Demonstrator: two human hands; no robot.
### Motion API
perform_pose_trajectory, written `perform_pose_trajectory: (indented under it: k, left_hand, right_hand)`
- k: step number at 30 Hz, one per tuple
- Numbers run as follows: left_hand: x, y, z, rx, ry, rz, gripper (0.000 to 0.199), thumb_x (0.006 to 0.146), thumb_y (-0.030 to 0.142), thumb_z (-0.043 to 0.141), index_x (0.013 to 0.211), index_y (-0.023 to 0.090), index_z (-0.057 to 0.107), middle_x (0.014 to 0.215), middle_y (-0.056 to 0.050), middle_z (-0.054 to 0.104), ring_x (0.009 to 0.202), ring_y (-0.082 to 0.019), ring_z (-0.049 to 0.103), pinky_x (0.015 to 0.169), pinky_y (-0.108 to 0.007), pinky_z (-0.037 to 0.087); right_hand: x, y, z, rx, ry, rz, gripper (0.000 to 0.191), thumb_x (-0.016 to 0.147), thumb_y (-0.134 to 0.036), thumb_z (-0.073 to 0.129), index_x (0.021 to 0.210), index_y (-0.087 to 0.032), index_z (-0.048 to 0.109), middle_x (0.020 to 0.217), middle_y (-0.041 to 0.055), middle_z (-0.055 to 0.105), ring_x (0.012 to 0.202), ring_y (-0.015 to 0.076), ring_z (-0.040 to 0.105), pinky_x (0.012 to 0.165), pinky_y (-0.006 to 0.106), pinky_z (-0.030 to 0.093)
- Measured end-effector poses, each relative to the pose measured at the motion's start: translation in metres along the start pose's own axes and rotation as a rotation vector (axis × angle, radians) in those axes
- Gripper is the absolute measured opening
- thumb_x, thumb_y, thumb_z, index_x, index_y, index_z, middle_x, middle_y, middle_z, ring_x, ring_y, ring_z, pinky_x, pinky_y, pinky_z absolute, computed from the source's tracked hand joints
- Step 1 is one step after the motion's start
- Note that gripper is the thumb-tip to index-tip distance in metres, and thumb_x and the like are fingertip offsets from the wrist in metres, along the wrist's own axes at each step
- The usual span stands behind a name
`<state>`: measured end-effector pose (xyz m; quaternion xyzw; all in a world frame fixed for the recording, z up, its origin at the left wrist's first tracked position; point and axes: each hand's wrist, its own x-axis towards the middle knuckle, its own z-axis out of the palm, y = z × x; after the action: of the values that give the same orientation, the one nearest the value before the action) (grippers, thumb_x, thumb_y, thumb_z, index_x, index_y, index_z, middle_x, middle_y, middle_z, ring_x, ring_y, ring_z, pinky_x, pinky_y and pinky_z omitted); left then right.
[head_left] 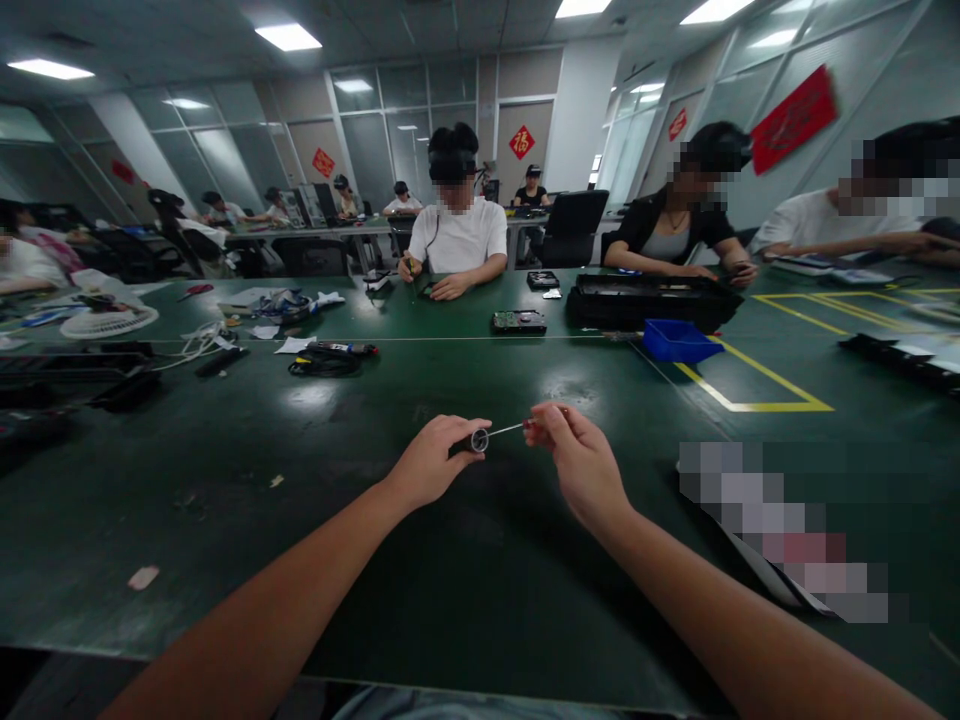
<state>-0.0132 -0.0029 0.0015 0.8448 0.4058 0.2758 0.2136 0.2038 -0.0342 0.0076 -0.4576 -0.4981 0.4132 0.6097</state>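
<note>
My left hand is closed around a small dark cylinder with a shiny round rim that faces me. Most of its body is hidden by the fingers. In my right hand is a thin screwdriver, pinched by its reddish handle. Its slim metal shaft points left, and the tip reaches the cylinder's rim; whether it goes inside is too small to tell. Both hands are held over the green table, near its middle.
A pixelated item lies right of my right forearm. Ahead are a bare hard drive, a blue bin, a long black casing and a coiled black cable. A white fan grille lies left. Several people work across the table.
</note>
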Motion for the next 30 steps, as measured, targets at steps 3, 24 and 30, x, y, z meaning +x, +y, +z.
perform_pose_trajectory:
  k: [3, 24, 30]
  left_hand:
    - [0.002, -0.002, -0.002, 0.026, -0.045, 0.078, 0.039, 0.095, 0.022, 0.062, 0.134, 0.029, 0.060, 0.124, -0.003, 0.066, 0.117, -0.021, 0.056, 0.108, -0.042, 0.040]
    - [0.001, 0.019, -0.003, -0.129, 0.032, -0.234, 0.037, 0.096, 0.036, 0.054, 0.130, 0.022, 0.053, 0.122, -0.009, 0.063, 0.109, -0.025, 0.061, 0.096, -0.041, 0.050]
    - [0.019, 0.038, 0.003, -0.026, -0.147, -0.135, 0.029, 0.093, 0.047, 0.058, 0.099, 0.020, 0.067, 0.095, -0.005, 0.068, 0.084, -0.021, 0.064, 0.072, -0.032, 0.050]
  right_hand:
    - [0.005, 0.003, -0.002, 0.056, 0.059, 0.094, 0.033, 0.090, -0.054, 0.057, 0.086, -0.021, 0.061, 0.076, 0.0030, 0.063, 0.067, 0.0177, 0.061, 0.066, 0.035, 0.053]
    - [0.015, -0.008, -0.019, 0.104, 0.318, -0.175, 0.028, 0.092, -0.052, 0.058, 0.095, -0.024, 0.061, 0.086, 0.0012, 0.064, 0.074, 0.0161, 0.060, 0.070, 0.033, 0.054]
    - [0.015, -0.022, -0.024, 0.077, 0.376, -0.291, 0.028, 0.095, -0.051, 0.055, 0.099, -0.025, 0.063, 0.088, 0.0017, 0.064, 0.077, 0.0166, 0.062, 0.072, 0.033, 0.054]
